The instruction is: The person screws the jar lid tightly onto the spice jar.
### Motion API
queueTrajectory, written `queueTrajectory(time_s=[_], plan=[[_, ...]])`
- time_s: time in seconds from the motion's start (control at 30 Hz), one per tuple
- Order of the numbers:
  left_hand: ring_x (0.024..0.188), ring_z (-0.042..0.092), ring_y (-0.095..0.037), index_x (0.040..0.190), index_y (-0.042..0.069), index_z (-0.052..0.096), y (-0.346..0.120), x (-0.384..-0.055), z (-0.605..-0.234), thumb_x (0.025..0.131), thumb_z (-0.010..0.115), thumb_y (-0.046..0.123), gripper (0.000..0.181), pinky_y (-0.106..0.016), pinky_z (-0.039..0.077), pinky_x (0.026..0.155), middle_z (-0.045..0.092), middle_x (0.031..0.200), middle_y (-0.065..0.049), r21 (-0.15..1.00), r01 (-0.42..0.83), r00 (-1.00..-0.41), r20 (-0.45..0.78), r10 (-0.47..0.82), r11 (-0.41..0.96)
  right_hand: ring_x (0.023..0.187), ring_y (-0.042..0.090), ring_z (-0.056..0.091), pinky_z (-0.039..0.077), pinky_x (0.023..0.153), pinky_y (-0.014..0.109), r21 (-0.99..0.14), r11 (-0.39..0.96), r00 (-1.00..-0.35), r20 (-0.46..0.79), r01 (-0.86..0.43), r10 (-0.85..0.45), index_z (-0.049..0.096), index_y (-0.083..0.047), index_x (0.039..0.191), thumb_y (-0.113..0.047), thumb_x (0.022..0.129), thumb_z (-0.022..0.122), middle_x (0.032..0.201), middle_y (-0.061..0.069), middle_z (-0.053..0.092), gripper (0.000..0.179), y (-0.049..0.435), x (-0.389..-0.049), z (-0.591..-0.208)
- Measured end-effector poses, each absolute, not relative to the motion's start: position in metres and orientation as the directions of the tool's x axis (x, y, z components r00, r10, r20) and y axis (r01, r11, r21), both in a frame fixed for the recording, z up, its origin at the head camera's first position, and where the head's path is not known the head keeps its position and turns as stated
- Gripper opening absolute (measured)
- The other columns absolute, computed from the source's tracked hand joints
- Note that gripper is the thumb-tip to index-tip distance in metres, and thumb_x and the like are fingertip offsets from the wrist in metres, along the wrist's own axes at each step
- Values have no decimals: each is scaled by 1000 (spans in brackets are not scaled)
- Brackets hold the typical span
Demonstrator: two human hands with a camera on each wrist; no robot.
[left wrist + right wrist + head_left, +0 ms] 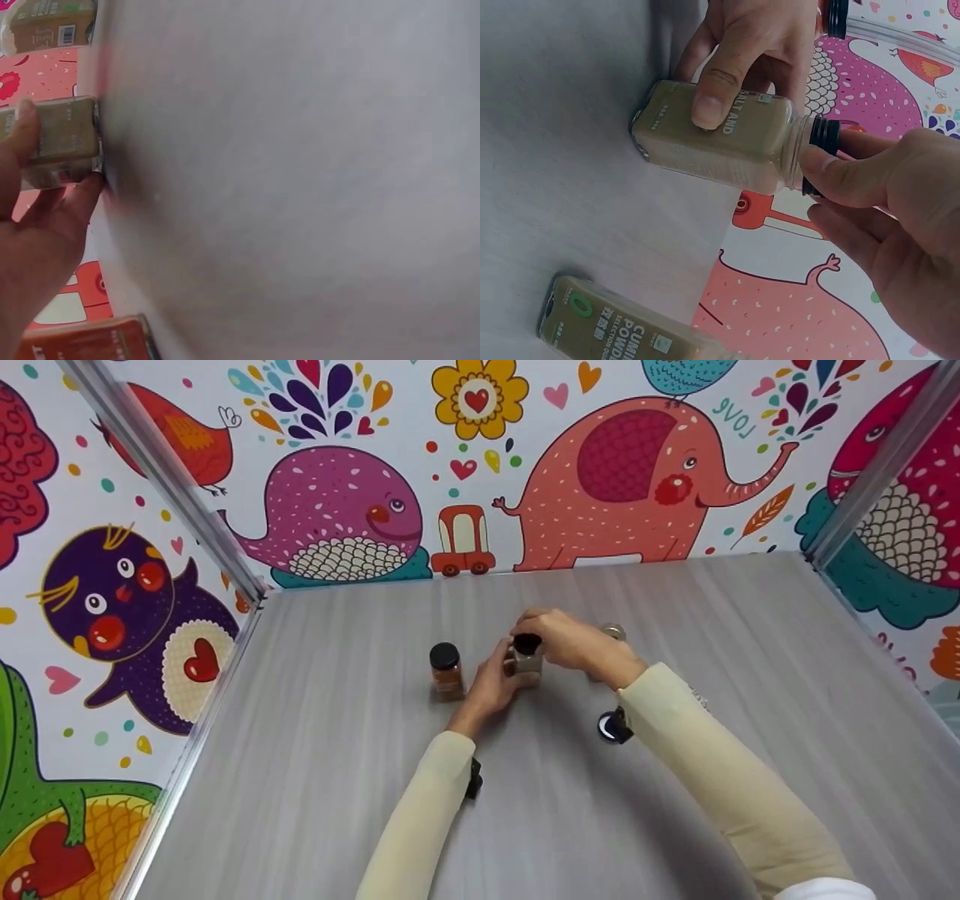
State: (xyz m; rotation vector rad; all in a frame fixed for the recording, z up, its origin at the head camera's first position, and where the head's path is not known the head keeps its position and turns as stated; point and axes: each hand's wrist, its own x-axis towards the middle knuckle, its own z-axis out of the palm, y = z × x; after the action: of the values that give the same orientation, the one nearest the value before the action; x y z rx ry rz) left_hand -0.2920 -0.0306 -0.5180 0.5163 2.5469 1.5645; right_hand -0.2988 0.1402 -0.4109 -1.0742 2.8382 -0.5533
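My left hand (493, 681) grips a square glass spice jar (712, 139) of beige powder, its thumb across the printed label. The jar stands upright on the table. At its mouth, my right hand (574, 641) pinches a black lid (823, 154) between thumb and fingers, with some of the glass neck showing below it. To the right stands a second jar (622, 322), labelled cumin powder and partly hidden by my right hand in the head view. A jar of orange-red spice (448, 679) with a black lid is left of my left hand.
A loose lid (609, 727) with a white inside lies on the table (315, 750), partly behind the right wrist camera. Printed panels (480, 457) with cartoon animals wall the table at the back and sides, with metal posts (169, 472) at the corners.
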Motion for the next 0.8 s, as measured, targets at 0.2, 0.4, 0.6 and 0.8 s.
queueTrajectory(time_s=[0.2, 0.4, 0.6, 0.8], plan=[[132, 57, -35, 145, 14, 41, -28, -293, -518, 93, 72, 22, 61, -45, 45, 111, 55, 142, -21, 899, 195, -939, 55, 340, 393, 112, 27, 66, 55, 98, 42, -358, 664, -732, 88, -656, -676, 70, -5, 123, 24, 83, 57, 121, 13, 68, 50, 142, -303, -413], [133, 56, -36, 149, 15, 38, -29, -291, -516, 93, 71, 23, 65, -46, 45, 111, 54, 143, -22, 902, 183, -939, 43, 341, 390, 114, 28, 66, 55, 98, 42, -323, 663, -716, 74, -676, -694, 69, -6, 124, 25, 83, 54, 123, 13, 67, 53, 142, -303, -412], [134, 55, -34, 152, 17, 36, -29, -292, -516, 93, 71, 26, 69, -45, 44, 112, 53, 144, -20, 894, 179, -940, 31, 341, 411, 111, 27, 67, 56, 96, 41, -303, 687, -731, 49, -661, -681, 71, -7, 123, 22, 85, 56, 121, 12, 67, 50, 140, -301, -410], [131, 57, -33, 143, 17, 43, -30, -292, -517, 92, 72, 26, 59, -46, 45, 110, 57, 140, -20, 885, 192, -942, 45, 333, 425, 100, 26, 67, 59, 90, 39, -304, 748, -793, 39, -589, -608, 72, -6, 118, 1, 90, 71, 113, 13, 66, 28, 137, -300, -411]])
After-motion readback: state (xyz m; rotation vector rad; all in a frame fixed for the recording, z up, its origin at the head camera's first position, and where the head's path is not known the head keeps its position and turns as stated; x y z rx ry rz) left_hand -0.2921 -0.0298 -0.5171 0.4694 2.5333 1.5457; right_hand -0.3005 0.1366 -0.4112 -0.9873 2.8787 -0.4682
